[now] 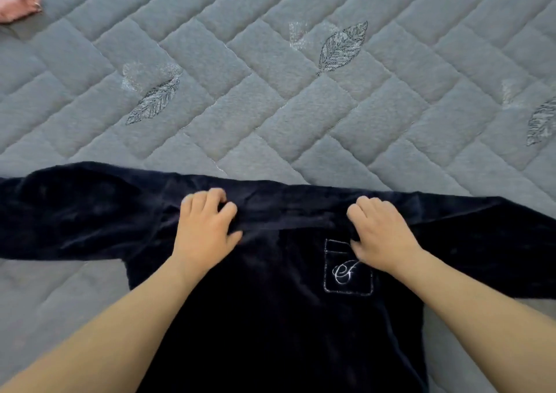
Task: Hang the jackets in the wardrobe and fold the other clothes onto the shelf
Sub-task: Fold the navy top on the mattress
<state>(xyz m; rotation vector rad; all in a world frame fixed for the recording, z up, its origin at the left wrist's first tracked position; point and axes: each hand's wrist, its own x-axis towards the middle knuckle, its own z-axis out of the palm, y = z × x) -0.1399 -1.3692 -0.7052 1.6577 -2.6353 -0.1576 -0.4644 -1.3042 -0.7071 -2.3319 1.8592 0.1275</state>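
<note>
**Two hands at the neckline of a dark top**

Both hands grip the upper edge of a navy velvet top, which lies spread flat on a grey quilted bedcover. On the left, the left hand has its fingers curled down into the fabric near the collar band, thumb pressed out to the side, bunching a fold of the cloth beneath the knuckles. To the right, the right hand does much the same: fingers bent over and tucked into the cloth, thumb lying along the top of a small stitched chest pocket. That pocket bears a pale embroidered letter in script and is outlined in light thread.

Going across from the left edge: a scrap of pink fabric sits in the far upper left corner, well apart from the top, with something small and metallic on it that is too blurred to identify. Below it the garment's left sleeve stretches out flat to the frame's left border. The body of the top runs from the neckline down toward the viewer and out of the bottom of the frame, between the two bare forearms. The right sleeve extends to the right border.

Beyond the top, the bedcover shows a herringbone quilting pattern with embroidered leaf motifs scattered across it, one left of centre, one right of centre, another cut by the right edge.
</note>
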